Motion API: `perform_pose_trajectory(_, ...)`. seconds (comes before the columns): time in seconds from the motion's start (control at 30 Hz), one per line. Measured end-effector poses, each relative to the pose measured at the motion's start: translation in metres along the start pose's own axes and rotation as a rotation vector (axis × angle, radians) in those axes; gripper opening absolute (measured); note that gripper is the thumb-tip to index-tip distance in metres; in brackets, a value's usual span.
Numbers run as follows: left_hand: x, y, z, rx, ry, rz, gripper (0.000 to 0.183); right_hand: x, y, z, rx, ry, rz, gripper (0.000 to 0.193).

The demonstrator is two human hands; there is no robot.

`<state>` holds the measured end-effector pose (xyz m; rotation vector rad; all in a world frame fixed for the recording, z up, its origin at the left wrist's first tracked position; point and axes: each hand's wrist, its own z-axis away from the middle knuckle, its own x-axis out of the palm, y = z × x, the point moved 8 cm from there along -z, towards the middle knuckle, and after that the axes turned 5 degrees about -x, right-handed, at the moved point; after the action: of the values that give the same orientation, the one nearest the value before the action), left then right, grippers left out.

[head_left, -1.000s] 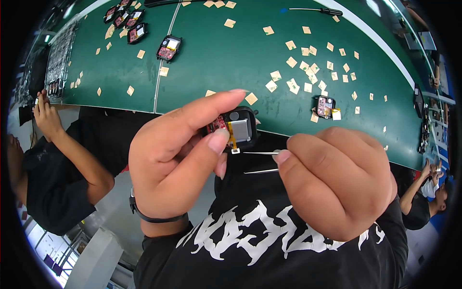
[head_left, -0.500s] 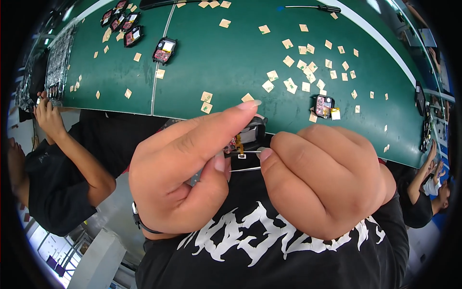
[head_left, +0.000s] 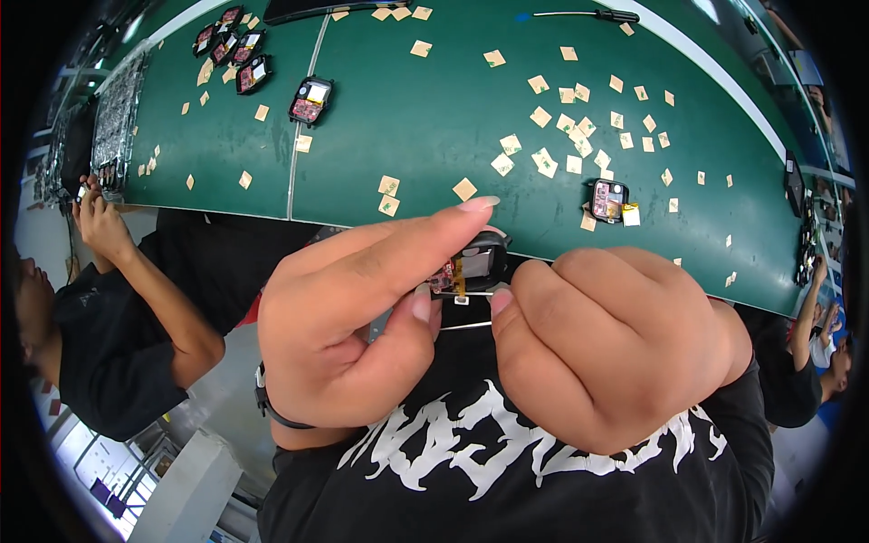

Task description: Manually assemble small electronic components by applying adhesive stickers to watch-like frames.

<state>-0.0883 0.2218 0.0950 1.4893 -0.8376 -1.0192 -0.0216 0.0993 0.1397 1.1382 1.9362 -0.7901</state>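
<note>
Green table (head_left: 407, 118), crossed by a pale seam (head_left: 294, 181); its near edge runs just beyond the hands.

Right hand (head_left: 615, 353): closed, pinching tweezers (head_left: 466, 327) between thumb and fingers. Left hand (head_left: 348, 317): closed, gripping a small black case (head_left: 496, 258) between thumb and fingers. The case is in the air at the table's near edge, right of the seam.

Other open cases: a cluster (head_left: 253, 74) toward the far left corner, a lone case (head_left: 310, 100) beside the seam toward the far edge, and another case (head_left: 609, 201) by the near edge, to the right, with a pale square piece at its side.

State of work, held case: appears part-assembled. Grey battery (head_left: 476, 263) and red circuit board (head_left: 443, 275) lie inside; inner side is exposed, no cover visible. The board is partly hidden by fingers.

Tweezers: prongs apart, upper one lying across the orange flex strip (head_left: 460, 286); contact cannot be confirmed.

Pale squares (head_left: 539, 84) lie scattered, mostly right of the seam.

Smallest: white connector (head_left: 462, 300), outside the case rim, apparently unattached; judged the unfinished part.
</note>
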Motion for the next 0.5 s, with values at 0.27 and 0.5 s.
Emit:
perform_pose_trajectory(0.27, -0.026, -0.021, 0.010, -0.187, 0.102, 0.020, 0.045, -0.007, 0.037, 0.020, 0.331, -0.062, -0.094, 0.024)
perform_pose_trajectory(0.5, -0.165, -0.097, 0.031, -0.216, 0.717, -0.109, 0.031, -0.025, 0.085, 0.148, 1.105, -0.105, -0.017, 0.045)
